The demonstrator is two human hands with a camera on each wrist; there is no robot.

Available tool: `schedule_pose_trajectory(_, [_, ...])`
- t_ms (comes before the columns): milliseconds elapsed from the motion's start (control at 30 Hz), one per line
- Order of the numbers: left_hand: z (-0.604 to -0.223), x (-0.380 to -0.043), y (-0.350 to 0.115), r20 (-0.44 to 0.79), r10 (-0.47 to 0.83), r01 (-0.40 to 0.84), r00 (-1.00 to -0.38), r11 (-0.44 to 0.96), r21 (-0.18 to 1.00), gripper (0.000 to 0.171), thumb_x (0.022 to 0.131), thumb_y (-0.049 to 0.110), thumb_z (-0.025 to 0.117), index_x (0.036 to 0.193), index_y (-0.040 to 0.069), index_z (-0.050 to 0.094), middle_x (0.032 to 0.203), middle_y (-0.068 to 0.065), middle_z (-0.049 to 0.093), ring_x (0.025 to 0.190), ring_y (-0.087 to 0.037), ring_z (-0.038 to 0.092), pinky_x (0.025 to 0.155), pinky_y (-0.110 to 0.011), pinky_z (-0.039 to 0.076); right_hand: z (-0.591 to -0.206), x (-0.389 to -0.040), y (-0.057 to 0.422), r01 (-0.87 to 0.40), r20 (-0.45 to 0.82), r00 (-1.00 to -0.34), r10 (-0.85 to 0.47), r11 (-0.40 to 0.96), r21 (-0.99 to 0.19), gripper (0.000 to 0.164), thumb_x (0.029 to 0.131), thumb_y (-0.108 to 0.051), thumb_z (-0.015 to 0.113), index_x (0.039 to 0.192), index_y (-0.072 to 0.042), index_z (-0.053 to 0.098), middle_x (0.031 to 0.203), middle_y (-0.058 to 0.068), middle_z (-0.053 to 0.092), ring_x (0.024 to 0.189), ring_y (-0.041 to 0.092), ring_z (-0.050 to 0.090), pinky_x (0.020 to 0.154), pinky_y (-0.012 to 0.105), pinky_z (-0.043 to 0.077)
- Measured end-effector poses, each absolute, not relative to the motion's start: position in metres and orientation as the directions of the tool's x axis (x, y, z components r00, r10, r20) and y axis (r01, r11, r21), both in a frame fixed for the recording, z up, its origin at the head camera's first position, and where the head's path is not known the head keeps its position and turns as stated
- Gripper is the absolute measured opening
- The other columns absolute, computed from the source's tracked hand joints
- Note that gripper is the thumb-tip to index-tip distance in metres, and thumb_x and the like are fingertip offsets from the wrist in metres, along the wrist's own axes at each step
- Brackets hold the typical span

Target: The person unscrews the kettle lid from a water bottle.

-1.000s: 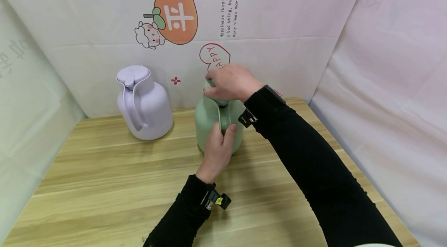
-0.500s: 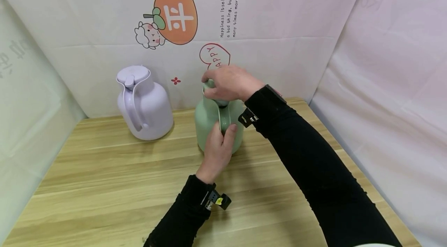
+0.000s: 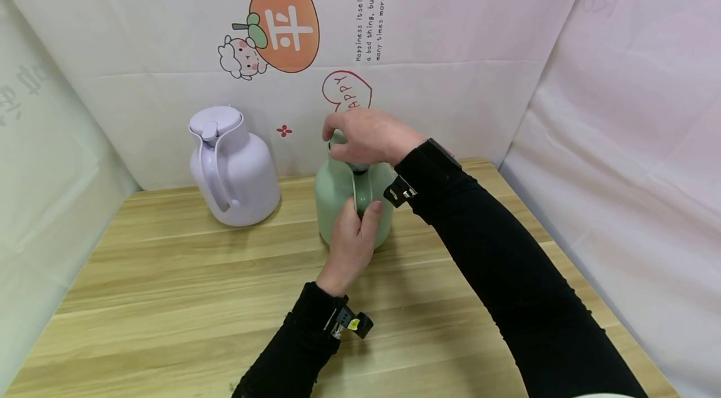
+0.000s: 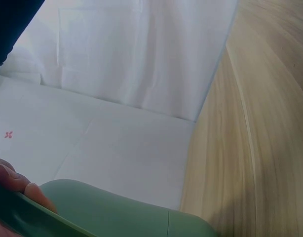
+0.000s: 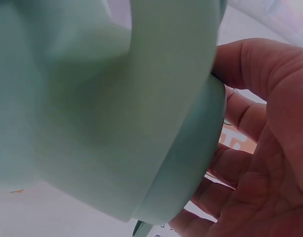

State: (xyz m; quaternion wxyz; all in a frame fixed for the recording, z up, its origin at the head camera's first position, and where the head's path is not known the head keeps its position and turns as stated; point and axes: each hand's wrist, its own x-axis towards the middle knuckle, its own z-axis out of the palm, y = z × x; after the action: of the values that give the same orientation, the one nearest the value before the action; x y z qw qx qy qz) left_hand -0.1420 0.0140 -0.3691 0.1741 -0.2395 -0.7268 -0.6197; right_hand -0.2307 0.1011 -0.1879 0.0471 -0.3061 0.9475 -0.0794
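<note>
- Shifted the right hand (image 3: pixel 372 134) slightly toward eight o'clock since a second ago.
- See the lilac jug (image 3: pixel 245 179) upright at nine o'clock of the green jug (image 3: pixel 331 194), both on the wooden table (image 3: pixel 169 304).
- Gripping the green handle (image 3: pixel 363 190) at six o'clock with the left hand (image 3: pixel 349 246).
- Pinching the green lid (image 3: pixel 339 135) at twelve o'clock with right thumb and fingers.

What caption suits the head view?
Left hand grips the handle of a green jug, right hand at its top, lilac jug alongside.
</note>
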Motion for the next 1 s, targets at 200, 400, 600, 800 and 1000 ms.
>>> schedule_pose_trajectory(200, [-0.3693,-0.1427,0.0144,0.558,0.119,0.569,-0.822,0.123,0.813,0.026,0.112,0.015,0.049,0.088,0.011,0.039,0.074,0.000,0.036,0.062,-0.015,0.033,0.065,-0.028,0.032,-0.1884,-0.2305,0.1001,-0.582,-0.029,-0.802,-0.597,0.791,-0.188,0.028,0.099,-0.023,0.058,0.126,-0.021,0.065,0.119,0.000,0.065,0.104,0.021,0.054,0.091,0.036,0.044])
schedule_pose_trajectory(400, [-0.3690,-0.1425,0.0142,0.544,0.120,0.557,-0.831,0.142,0.818,0.025,0.113,0.020,0.048,0.091,0.011,0.040,0.075,-0.001,0.036,0.064,-0.016,0.034,0.066,-0.028,0.032,-0.1892,-0.2297,0.1000,-0.592,-0.019,-0.794,-0.608,0.780,-0.203,0.024,0.097,-0.018,0.058,0.119,-0.020,0.067,0.113,0.000,0.066,0.101,0.021,0.055,0.089,0.035,0.044])
schedule_pose_trajectory(600, [-0.3693,-0.1427,0.0140,0.542,0.128,0.556,-0.831,0.134,0.821,0.025,0.113,0.020,0.047,0.091,0.012,0.039,0.075,-0.002,0.035,0.063,-0.016,0.033,0.067,-0.028,0.032,-0.1896,-0.2290,0.1005,-0.613,0.000,-0.778,-0.629,0.758,-0.223,0.023,0.093,-0.013,0.059,0.113,-0.017,0.068,0.110,0.000,0.066,0.100,0.020,0.056,0.089,0.033,0.045])
schedule_pose_trajectory(800, [-0.3703,-0.1428,0.0142,0.540,0.133,0.555,-0.831,0.127,0.822,0.026,0.113,0.019,0.047,0.089,0.012,0.038,0.074,-0.002,0.035,0.062,-0.015,0.032,0.065,-0.028,0.031,-0.1898,-0.2274,0.1007,-0.628,0.018,-0.762,-0.647,0.732,-0.263,0.023,0.092,-0.008,0.059,0.112,-0.015,0.068,0.109,0.000,0.067,0.098,0.019,0.056,0.086,0.032,0.045])
schedule_pose_trajectory(1000, [-0.3700,-0.1430,0.0144,0.548,0.131,0.562,-0.826,0.132,0.816,0.028,0.113,0.017,0.047,0.088,0.012,0.037,0.072,-0.001,0.035,0.059,-0.015,0.031,0.064,-0.028,0.031,-0.1894,-0.2249,0.0999,-0.653,0.047,-0.742,-0.669,0.706,-0.273,0.024,0.092,-0.004,0.059,0.111,-0.015,0.068,0.109,0.001,0.068,0.099,0.020,0.056,0.087,0.032,0.046])
